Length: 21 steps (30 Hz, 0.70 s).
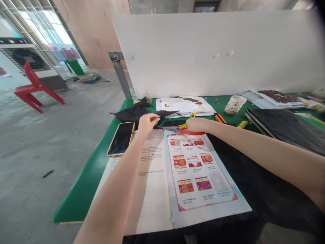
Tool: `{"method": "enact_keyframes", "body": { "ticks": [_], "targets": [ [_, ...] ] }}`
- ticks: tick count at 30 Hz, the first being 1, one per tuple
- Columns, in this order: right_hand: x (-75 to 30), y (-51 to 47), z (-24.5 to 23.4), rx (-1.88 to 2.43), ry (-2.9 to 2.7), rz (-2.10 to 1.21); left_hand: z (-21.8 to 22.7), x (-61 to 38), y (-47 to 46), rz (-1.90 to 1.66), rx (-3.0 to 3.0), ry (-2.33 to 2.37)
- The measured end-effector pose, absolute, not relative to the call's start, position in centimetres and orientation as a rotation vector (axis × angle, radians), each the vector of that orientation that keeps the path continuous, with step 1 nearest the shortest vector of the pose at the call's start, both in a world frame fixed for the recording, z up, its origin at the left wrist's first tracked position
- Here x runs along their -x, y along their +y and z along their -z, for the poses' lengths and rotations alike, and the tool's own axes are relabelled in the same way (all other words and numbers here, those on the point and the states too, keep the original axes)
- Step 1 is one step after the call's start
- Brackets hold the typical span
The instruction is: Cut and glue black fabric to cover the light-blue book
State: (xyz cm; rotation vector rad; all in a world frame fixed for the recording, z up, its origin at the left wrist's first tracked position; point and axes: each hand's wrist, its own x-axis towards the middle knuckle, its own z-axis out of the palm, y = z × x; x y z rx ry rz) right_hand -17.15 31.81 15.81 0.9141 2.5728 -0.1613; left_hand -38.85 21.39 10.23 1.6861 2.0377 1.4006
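My right hand grips a pair of scissors with red and yellow handles. The blades point left, toward my other hand, just above the top edge of an open book. My left hand has its thumb and fingertips pinched at a piece of thin black material, which spreads behind it in crumpled points; paper or cloth, I cannot tell. A phone in a pale case lies beside my left wrist on the book's edge. Colourful pictures fill the book's right page.
White sheets with dried bits and a glue stick lie behind my hands. Rightward are an orange-handled tool, a yellow tube, a tilted clear cup and a black folder. A white panel borders the green table.
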Motion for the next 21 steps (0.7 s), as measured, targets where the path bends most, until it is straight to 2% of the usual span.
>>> {"method": "enact_keyframes", "body": {
  "ticks": [11, 17, 21],
  "targets": [
    [16.0, 31.9, -16.5, -0.919, 2.625, 0.043, -10.2, 39.2, 21.3, -1.489, -1.619, 2.049],
    [14.1, 33.3, -16.9, -0.982, 2.675, -0.055, -10.1, 39.8, 21.4, -1.599, -1.624, 2.274],
    [13.2, 33.6, -16.7, -1.059, 2.689, -0.098, -10.2, 39.5, 21.2, -1.555, -1.641, 2.174]
  ]
}}
